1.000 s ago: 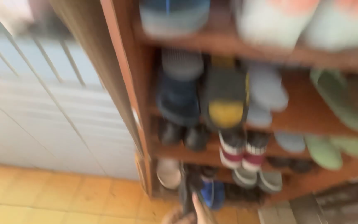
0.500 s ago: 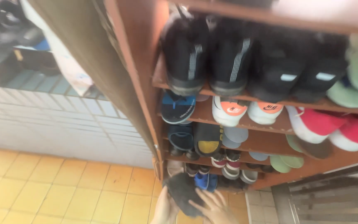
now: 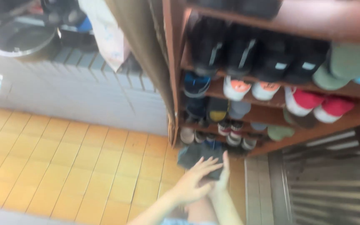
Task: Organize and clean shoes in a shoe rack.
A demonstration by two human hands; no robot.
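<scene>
The view is blurred. Both of my hands are together on a dark grey shoe or slipper (image 3: 196, 153), held just in front of the bottom of a wooden shoe rack (image 3: 313, 21). My left hand (image 3: 192, 181) lies over its near side with fingers spread. My right hand (image 3: 223, 173) grips its right edge. The rack's shelves carry black sneakers (image 3: 226, 50), white shoes with orange heels (image 3: 251, 88), red and white shoes (image 3: 321, 104), green sandals (image 3: 334, 66) and blue slippers (image 3: 194, 83).
Yellow floor tiles (image 3: 63, 158) spread to the left. A low white-tiled wall (image 3: 84, 91) runs behind them, with a metal pot (image 3: 21, 39) on top. A wooden slatted panel (image 3: 334, 175) lies at the right.
The camera has pulled back and swung left, so the rack looks smaller and higher. My hands have drawn the dark shoe away from the bottom shelf and closed around it.
</scene>
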